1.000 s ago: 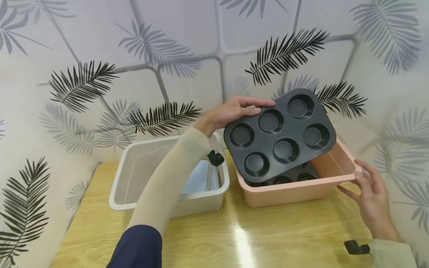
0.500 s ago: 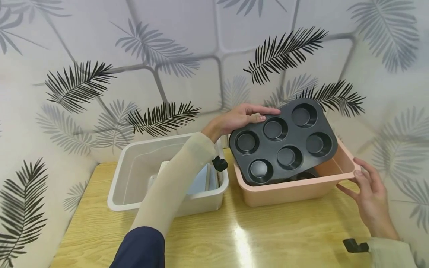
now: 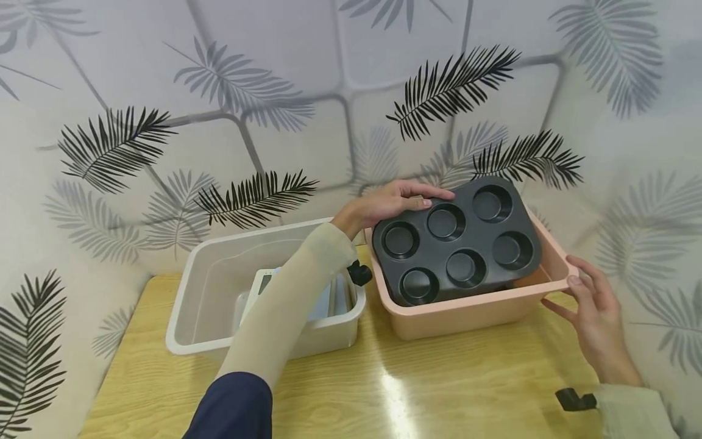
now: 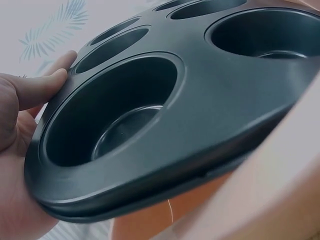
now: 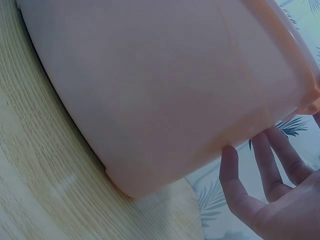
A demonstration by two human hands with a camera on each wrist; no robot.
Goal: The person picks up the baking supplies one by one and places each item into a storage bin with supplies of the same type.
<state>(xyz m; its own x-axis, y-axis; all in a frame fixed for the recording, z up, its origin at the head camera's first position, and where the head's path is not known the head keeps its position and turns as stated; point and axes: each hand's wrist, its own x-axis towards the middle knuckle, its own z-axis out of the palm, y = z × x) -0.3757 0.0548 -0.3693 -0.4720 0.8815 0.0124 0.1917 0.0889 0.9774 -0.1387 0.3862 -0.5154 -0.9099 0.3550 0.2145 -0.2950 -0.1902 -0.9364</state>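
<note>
A dark six-cup muffin tin (image 3: pixel 478 236) lies tilted in the pink plastic bin (image 3: pixel 460 321), its far side raised above the rim. My left hand (image 3: pixel 384 205) holds the tin by its far left edge, thumb on top. In the left wrist view the left hand (image 4: pixel 20 107) is at the corner of the tin (image 4: pixel 200 107), and a second dark rim shows just beneath. My right hand (image 3: pixel 599 323) grips the right end of the bin's rim. In the right wrist view its fingertips (image 5: pixel 230 155) touch the bin's outer wall (image 5: pixel 150 100).
A light grey bin (image 3: pixel 334 336) stands to the left, partly hidden by my left arm. Inside it are a white flat item with a dark panel (image 3: pixel 264 283) and light blue pieces (image 3: pixel 320 310). Both bins stand on a wooden table (image 3: pixel 340 396) against a leaf-patterned backdrop (image 3: pixel 307 61).
My left hand has lowered the muffin tin deeper into the pink bin, covering the dark tin seen below it. The right hand keeps its grip on the rim. The head view has shifted slightly.
</note>
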